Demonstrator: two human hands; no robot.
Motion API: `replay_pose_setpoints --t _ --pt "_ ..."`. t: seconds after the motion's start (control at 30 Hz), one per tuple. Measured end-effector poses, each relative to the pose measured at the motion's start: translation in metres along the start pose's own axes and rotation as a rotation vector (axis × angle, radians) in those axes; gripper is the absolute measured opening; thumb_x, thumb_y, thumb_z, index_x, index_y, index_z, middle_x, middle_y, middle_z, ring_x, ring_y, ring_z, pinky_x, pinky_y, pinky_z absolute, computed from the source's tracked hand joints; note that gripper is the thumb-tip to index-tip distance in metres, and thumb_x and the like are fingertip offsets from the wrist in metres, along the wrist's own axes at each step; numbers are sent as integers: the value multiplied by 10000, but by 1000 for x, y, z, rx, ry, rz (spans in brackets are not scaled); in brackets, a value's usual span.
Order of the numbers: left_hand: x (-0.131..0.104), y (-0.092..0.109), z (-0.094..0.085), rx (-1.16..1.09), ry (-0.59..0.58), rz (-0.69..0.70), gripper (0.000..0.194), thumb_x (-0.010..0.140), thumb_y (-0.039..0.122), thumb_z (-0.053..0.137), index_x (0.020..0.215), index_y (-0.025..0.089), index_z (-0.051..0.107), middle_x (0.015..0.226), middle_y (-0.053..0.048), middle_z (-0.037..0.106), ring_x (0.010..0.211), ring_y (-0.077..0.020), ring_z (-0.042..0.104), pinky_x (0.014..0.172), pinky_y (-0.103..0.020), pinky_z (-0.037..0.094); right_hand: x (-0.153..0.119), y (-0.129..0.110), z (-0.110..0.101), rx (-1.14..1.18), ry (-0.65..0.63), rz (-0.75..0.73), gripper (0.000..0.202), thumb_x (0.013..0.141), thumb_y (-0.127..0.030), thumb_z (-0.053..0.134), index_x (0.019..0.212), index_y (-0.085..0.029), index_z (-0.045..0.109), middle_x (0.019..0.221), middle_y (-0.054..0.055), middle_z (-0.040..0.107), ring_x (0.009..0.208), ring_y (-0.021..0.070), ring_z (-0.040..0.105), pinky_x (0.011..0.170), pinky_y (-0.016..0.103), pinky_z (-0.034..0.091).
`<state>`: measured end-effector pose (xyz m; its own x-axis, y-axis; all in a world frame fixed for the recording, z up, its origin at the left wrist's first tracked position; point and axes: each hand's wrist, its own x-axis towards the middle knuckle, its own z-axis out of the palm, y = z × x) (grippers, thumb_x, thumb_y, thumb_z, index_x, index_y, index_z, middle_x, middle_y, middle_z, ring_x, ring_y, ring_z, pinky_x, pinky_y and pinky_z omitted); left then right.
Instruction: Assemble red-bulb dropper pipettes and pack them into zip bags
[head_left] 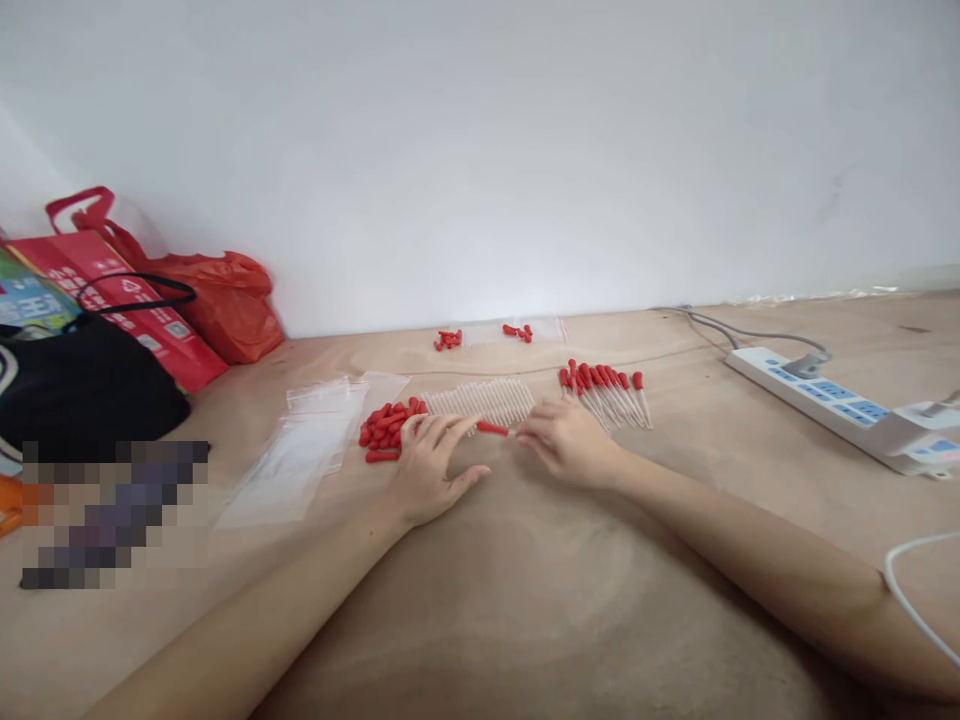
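Note:
My right hand (566,440) is closed in a pinch on a dropper whose red bulb (493,428) points left, toward my other hand. Fingers apart, my left hand (433,465) rests at the right side of a pile of red rubber bulbs (386,425) and partly covers it. Behind and between the hands lies a row of clear tubes (491,400). Beyond my right hand, several droppers with red bulbs (600,380) lie side by side, their clear stems toward me.
Clear plastic bags (289,465) lie left of the bulbs. Small red pieces (448,340) sit near the wall. A white power strip (817,395) with cables is at right. Red bags (217,300) and a black bag (90,395) stand at left.

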<state>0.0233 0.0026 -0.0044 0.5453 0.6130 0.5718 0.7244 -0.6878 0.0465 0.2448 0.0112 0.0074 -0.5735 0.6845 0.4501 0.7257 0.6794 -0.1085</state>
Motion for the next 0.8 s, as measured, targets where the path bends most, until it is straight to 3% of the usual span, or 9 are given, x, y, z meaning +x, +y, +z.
replay_pose_setpoints --t 0.17,0.27,0.43,0.6,0.8 --pt "-1 -4 2 -4 -42 -98 378 787 310 497 1138 184 438 1075 -85 537 998 -230 469 886 -396 269 2 56 -8 -92 133 647 259 818 -292 396 785 -168 622 758 72 642 729 179 550 590 253 302" --pt "-1 -4 3 -19 -67 -98 346 787 291 492 1116 195 447 1055 -77 535 984 -225 472 874 -391 279 -3 74 -6 -127 81 848 252 805 -304 402 859 -174 612 796 80 651 757 197 570 572 254 304" --pt "0 -5 3 -59 -98 -94 274 790 276 485 1052 193 482 1019 -68 539 955 -223 482 845 -394 284 -7 77 2 -169 -29 889 273 817 -323 380 923 -160 572 814 99 642 788 228 575 610 281 308" --pt "-1 -4 4 -21 -72 -118 252 771 275 515 1011 201 514 982 -59 553 934 -229 491 835 -412 260 -7 76 5 -210 -19 885 285 809 -348 385 956 -156 535 807 100 634 802 242 566 680 320 307" --pt "0 -11 1 140 -5 -254 203 733 326 558 883 189 552 864 -55 572 849 -248 498 741 -407 278 1 55 8 -208 36 686 216 796 -296 385 799 -177 565 867 78 629 848 225 538 730 325 296"
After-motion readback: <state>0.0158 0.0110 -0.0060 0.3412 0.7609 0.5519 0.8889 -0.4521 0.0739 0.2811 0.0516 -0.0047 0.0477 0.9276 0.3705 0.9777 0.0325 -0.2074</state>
